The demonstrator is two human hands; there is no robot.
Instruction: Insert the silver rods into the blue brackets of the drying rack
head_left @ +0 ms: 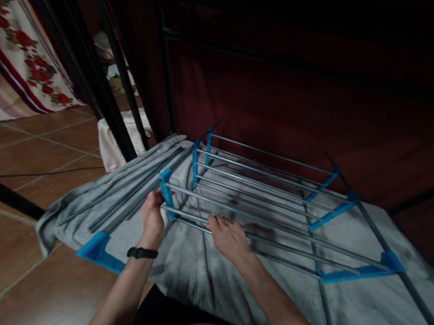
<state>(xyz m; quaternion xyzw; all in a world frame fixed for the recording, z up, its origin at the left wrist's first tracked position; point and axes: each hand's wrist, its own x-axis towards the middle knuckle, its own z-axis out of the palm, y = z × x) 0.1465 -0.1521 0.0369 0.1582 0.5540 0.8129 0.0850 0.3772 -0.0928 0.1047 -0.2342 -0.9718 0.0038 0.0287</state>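
So there's a tiled floor (12, 158) with a grey towel (203, 277) spread over it; on the towel lies a folding drying rack (265, 189), metal bars with blue plastic joints (361, 275), laid flat; a flowered cloth (13, 48) hangs far left. The left hand (153, 215), black wristband (142, 253) on that wrist, has its fingers curled around the near-left blue corner piece (166, 190); the right hand (229, 238) rests palm down on the nearest bars, fingers loosely spread, gripping nothing as far as I can see.
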